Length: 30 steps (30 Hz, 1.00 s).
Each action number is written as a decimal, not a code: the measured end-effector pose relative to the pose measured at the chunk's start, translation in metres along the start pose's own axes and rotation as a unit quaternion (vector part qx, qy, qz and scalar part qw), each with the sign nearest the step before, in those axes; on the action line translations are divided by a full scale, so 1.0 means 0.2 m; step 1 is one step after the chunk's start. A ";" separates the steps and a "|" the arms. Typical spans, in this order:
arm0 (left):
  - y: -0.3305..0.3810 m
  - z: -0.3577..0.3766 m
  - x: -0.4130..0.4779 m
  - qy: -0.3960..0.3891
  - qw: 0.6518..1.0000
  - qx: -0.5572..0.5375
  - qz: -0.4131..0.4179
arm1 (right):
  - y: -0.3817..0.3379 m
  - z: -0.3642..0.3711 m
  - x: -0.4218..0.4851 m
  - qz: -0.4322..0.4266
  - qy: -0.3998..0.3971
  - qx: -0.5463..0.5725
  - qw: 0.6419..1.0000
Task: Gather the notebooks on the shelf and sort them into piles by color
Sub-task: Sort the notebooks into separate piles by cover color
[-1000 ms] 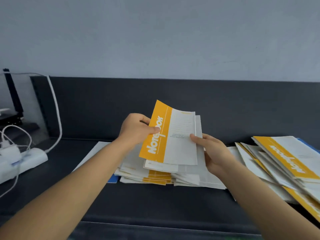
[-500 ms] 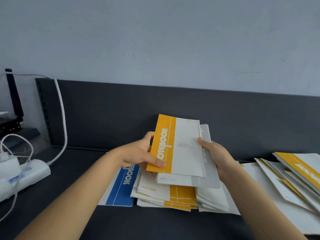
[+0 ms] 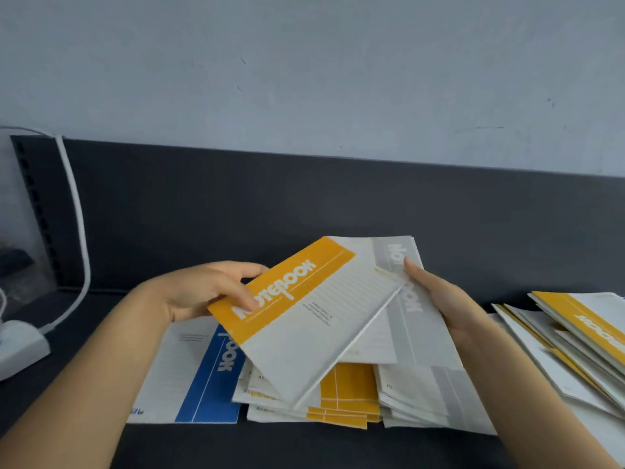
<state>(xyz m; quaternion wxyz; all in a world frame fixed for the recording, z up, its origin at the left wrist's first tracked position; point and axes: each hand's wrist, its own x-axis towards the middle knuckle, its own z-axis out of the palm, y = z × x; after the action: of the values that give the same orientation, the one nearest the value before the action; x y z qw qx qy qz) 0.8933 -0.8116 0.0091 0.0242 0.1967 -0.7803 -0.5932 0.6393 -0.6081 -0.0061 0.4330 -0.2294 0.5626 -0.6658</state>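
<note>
The left hand [image 3: 209, 292] pinched the orange notebook [image 3: 304, 316] at its coloured band, thumb flat on the glossy cover and fingers curled behind. That thin rectangle sat tilted, its far corner lapping over the grey notebook [image 3: 416, 306]. And the right hand [image 3: 443, 302] gripped that grey one along its right edge, thumb laid up the cover, the other fingers hidden beneath. Both books were held up off the dark, matte shelf [image 3: 304, 448], right above the middle stack [image 3: 345, 394], a loose heap of slim paper-covered notebooks with orange and grey bands, corners sticking out unevenly, lying near the front edge at the middle. Just left of it the blue notebook [image 3: 209, 377] lay flat, its right edge under the heap. Over by the right edge, the right pile [image 3: 575, 336] was fanned out in stepped layers, orange-banded on top. At the left edge sat a white plastic power strip [image 3: 20, 343], with a smooth white cable [image 3: 79, 211] curving up along the dark back panel [image 3: 270, 198].
</note>
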 end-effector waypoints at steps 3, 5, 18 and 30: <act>0.00 -0.02 -0.04 0.015 0.999 -0.042 0.024 | -0.02 -0.03 -0.01 0.011 -0.017 -0.011 1.000; 0.00 -0.02 -0.04 0.058 0.995 -0.068 0.041 | -0.03 -0.04 -0.02 0.013 -0.032 -0.034 0.999; 0.01 0.15 0.07 0.210 0.958 -0.191 0.043 | 0.05 0.07 -0.03 0.009 -0.132 -0.061 0.989; 0.01 0.18 0.08 0.210 0.950 -0.214 0.090 | -0.01 -0.02 -0.06 -0.026 -0.008 -0.004 1.000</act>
<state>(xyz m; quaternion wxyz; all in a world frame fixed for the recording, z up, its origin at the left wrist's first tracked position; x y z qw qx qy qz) 0.8678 -0.7829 -0.0023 0.2827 0.2357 -0.6265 -0.6870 0.6424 -0.5960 -0.0029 0.4187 -0.2509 0.5558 -0.6730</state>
